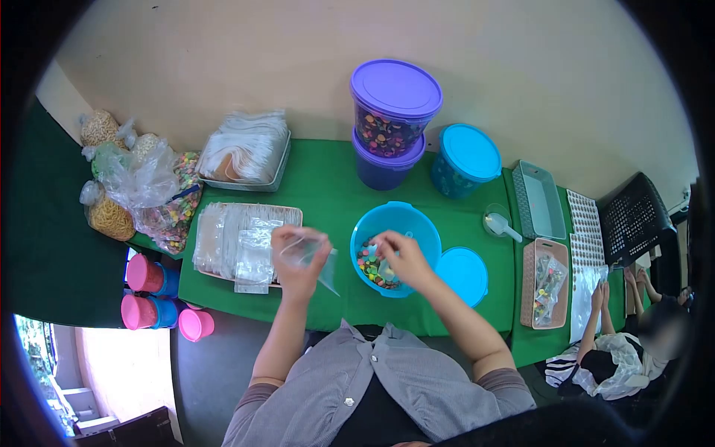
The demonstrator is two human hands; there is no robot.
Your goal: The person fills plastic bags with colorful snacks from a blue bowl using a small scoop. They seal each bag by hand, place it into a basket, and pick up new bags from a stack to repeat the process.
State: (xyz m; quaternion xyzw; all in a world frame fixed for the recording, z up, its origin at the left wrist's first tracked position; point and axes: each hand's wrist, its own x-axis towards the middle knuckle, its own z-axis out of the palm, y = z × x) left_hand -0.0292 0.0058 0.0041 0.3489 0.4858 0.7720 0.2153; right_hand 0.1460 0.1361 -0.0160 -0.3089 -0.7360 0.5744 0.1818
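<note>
My left hand (pixel 298 261) is closed on a clear plastic bag (pixel 328 274), holding it up over the front of a basket of flat clear bags (pixel 242 246). My right hand (pixel 402 257) reaches into a blue tub (pixel 424 235), its fingers pinched together. Something pale shows at those fingertips, too small to make out. Small multicoloured pieces (pixel 370 264) lie in the bottom of the tub, partly hidden by the hand. A round blue lid (pixel 465 276) rests against the tub's right side.
Stacked purple-lidded tubs (pixel 395 89) and a blue-lidded tub (pixel 468 153) stand behind. A scoop (pixel 503 226) sits in a clear cup to the right. Filled bags (pixel 149 179) crowd the left end. Another person's hands (pixel 599 298) work at the right, beside a pink basket (pixel 530 298).
</note>
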